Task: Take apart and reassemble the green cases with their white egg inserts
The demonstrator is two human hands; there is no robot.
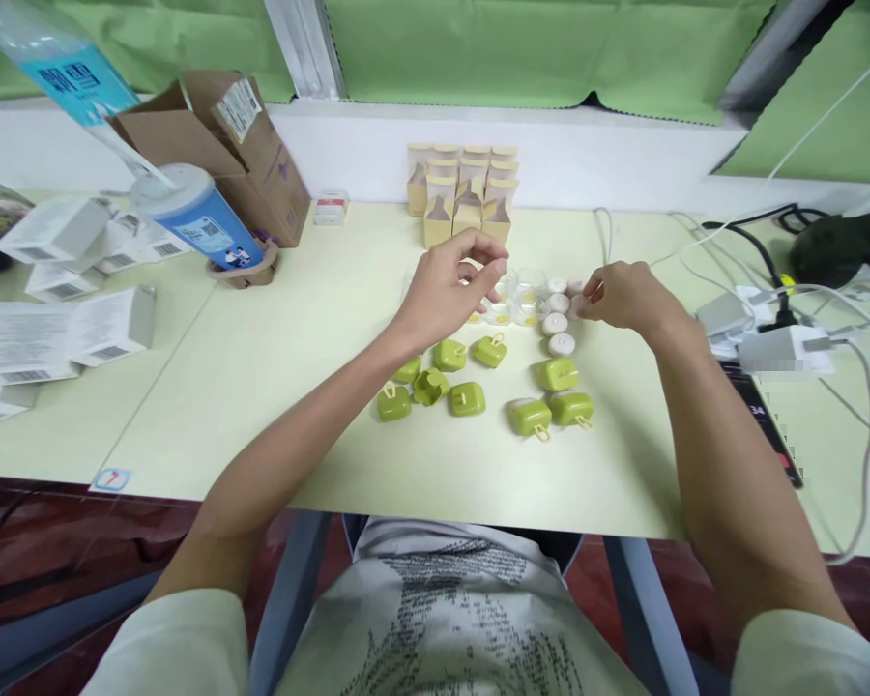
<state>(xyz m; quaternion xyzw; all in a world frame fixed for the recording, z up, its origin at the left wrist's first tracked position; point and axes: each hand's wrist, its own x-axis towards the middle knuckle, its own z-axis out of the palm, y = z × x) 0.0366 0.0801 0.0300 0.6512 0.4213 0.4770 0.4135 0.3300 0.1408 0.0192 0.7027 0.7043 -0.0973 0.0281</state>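
My left hand (449, 285) hovers over the clear plastic cups (528, 298), its fingers curved and apart, holding nothing that I can see. Small yellow spots show inside these cups. To the right, my right hand (627, 295) has its fingertips pinched at a small white round piece (577, 307), partly hidden by the fingers. Several similar white round pieces (555, 324) are grouped beside it. Closer to me lie several glossy green cases (468, 398) with pale yellow loops. One green piece (430, 387) among them looks like an open shell with a scalloped edge.
Open small cardboard boxes (468, 198) stand in rows against the wall. On the left are a brown carton (261, 164), a blue tub (214, 222), a tilted bottle (79, 77) and white boxes (65, 333). Chargers (783, 348), cables and a phone (765, 425) lie at right.
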